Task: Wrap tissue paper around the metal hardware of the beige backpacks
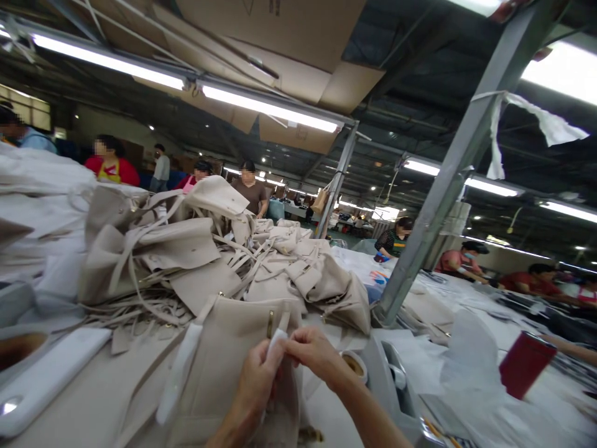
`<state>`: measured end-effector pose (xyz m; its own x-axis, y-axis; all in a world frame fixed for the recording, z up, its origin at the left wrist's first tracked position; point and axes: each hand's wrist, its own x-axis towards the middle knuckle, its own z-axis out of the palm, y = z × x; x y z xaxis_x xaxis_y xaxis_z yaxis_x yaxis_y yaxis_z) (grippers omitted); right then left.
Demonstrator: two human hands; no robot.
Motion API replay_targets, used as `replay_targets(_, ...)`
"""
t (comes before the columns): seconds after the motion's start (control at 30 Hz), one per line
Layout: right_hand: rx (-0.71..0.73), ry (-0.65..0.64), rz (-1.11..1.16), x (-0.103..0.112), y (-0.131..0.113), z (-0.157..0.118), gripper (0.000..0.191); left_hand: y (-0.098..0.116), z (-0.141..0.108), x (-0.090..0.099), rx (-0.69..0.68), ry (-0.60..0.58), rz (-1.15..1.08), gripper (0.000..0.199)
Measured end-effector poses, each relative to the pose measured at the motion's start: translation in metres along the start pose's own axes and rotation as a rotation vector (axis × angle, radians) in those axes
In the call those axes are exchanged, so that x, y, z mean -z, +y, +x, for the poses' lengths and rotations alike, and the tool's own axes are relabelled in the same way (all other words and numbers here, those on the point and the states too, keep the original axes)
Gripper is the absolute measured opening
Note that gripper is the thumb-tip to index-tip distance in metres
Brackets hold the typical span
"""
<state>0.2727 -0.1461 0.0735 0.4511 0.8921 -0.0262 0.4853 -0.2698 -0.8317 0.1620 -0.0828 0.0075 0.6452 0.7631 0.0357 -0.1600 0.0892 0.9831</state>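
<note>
On the left side of my feed, a white, rounded slab (51, 379) lies near the heap of beige bags (200, 249). Rightward, one beige bag (224, 361) stands in front of that heap, directly beneath and beside my hands. I see my left hand (256, 376) clamped on a white wrap (277, 341) around its strap, the right hand (314, 354) pinching the wrap's edge, fingertips together. Just beyond my right wrist sits a tape roll (354, 366), then a grey tray (394, 379) and, well apart, a dark red object (527, 364).
</note>
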Motion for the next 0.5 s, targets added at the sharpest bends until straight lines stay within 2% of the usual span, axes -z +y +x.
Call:
replay_targets(0.2,-0.069,-0.1,0.12,0.007,-0.001,-0.011,0.011,0.012,-0.004,-0.002,0.047,-0.004,-0.032,0.055)
replay_targets(0.4,-0.047,0.026,0.267,-0.011,0.011,-0.008,0.012,0.019,-0.008,-0.002,0.275,-0.098,-0.261,0.041)
replay_targets(0.5,-0.032,0.1,0.281,-0.021,0.018,-0.003,0.013,0.021,-0.01,-0.003,0.313,-0.079,-0.266,0.045)
